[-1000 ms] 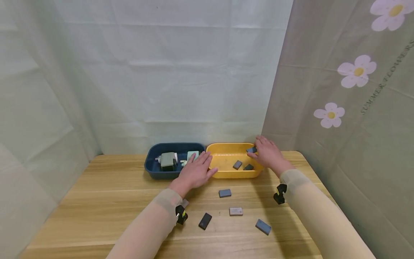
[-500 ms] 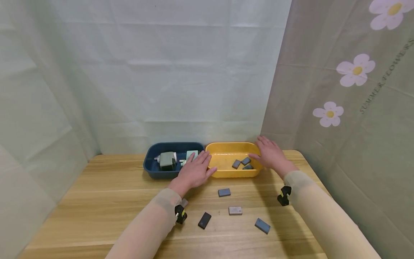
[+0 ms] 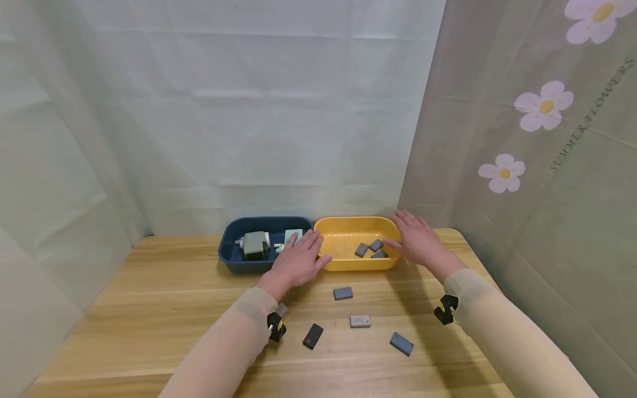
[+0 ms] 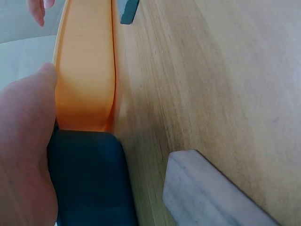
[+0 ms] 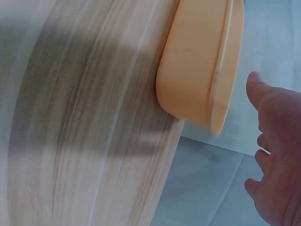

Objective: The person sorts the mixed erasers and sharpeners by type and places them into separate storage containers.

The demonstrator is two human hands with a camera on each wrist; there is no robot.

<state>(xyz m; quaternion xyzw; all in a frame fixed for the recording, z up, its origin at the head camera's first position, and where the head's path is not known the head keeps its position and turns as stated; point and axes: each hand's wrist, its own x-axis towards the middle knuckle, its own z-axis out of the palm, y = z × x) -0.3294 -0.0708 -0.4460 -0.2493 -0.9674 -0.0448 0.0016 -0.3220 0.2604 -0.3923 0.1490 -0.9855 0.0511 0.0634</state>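
Observation:
My left hand (image 3: 296, 262) lies with straight fingers over the spot where the navy bin (image 3: 249, 268) and the yellow bin (image 3: 343, 265) meet. Nothing is held in it. At the yellow bin's right end my right hand (image 3: 418, 240) hovers with fingers extended and thumb over the rim. The right wrist view shows that hand (image 5: 282, 150) apart from the bin wall (image 5: 193, 61), holding nothing. Inside the yellow bin lie three small dark rectangular blocks, one of them a blue-grey block (image 3: 376, 245). A grey-green boxy object (image 3: 256, 245) and a mint object (image 3: 292, 236) occupy the navy bin.
Loose blocks lie on the wooden table (image 3: 174, 309): a blue-grey block (image 3: 343, 293), a pale block (image 3: 360, 321), a black block (image 3: 313, 336) and a blue block (image 3: 401, 344). Another pale block (image 3: 281, 309) is partly behind the left wrist. Cloth hangs behind and on both sides.
A blue-grey block left my right hand and dropped among the others in the yellow bin. The right forearm has shifted slightly rightward; my left hand stays in place.

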